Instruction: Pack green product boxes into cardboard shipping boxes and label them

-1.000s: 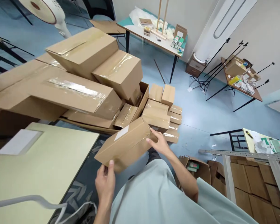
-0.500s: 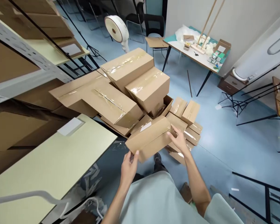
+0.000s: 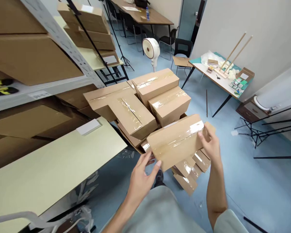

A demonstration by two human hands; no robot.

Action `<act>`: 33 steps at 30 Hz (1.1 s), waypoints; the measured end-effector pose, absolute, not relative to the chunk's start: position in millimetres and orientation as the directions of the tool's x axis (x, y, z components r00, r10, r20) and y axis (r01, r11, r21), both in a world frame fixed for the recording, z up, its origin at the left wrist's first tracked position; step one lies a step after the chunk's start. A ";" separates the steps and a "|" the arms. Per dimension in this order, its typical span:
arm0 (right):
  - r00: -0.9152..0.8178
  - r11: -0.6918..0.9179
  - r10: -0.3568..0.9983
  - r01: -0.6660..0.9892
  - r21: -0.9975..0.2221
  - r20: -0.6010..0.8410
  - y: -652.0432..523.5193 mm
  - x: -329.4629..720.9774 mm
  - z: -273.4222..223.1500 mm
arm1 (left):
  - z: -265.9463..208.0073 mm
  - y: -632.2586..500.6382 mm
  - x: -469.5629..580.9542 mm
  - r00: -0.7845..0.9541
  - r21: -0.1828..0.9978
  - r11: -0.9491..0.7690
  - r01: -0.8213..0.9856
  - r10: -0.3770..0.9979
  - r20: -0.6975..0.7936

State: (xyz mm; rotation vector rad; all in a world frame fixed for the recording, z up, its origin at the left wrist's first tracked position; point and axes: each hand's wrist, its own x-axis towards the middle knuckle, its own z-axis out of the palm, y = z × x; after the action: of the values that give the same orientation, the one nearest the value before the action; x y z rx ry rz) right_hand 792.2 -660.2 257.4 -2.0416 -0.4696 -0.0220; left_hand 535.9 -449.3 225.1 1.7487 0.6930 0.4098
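Observation:
A long brown cardboard box, closed with shiny clear tape, is held in front of me between both hands. My left hand grips its near left end, thumb along the lower corner and fingers partly hidden beneath. At the opposite end, my right hand has its thumb on the taped face, with the other fingers behind. Larger taped boxes, including a front one and a right one, are heaped just beyond. Smaller boxes lie stacked below the held one.
To the left runs a pale yellow tabletop bearing a small white box. Shelving with cartons rises behind it. A white fan stands past the heap. Farther right is a cluttered table.
The held box has tilted so its taped face looks up more and its white label sits at the far edge. My view has swung left, shifting the room rightward.

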 end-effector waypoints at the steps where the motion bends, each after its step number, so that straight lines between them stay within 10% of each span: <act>1: 0.907 -0.414 0.310 0.398 -0.819 0.284 -661.2 805.5 278.7 | 243.7 -450.6 545.1 0.770 0.957 -0.221 0.186 0.639 -0.002; 11: 0.756 -0.097 0.337 0.621 -0.778 0.562 -587.9 953.2 311.2 | 259.8 -400.4 663.4 0.544 0.772 -0.636 0.014 0.652 0.528; 18: 0.860 -0.140 0.469 0.297 -0.945 0.200 -527.6 973.6 228.0 | 180.7 -372.4 692.9 0.718 0.797 -0.598 0.088 0.592 0.365; 33: 0.850 -0.146 0.487 0.307 -0.940 0.202 -531.4 918.1 202.5 | 172.3 -368.8 642.1 0.738 0.849 -0.517 0.108 0.614 0.280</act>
State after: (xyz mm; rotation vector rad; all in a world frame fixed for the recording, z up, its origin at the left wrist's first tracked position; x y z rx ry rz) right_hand 918.1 -531.4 202.5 -1.7473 -0.6118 0.1749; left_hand 642.1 -368.8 172.3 2.0421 0.5451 0.7144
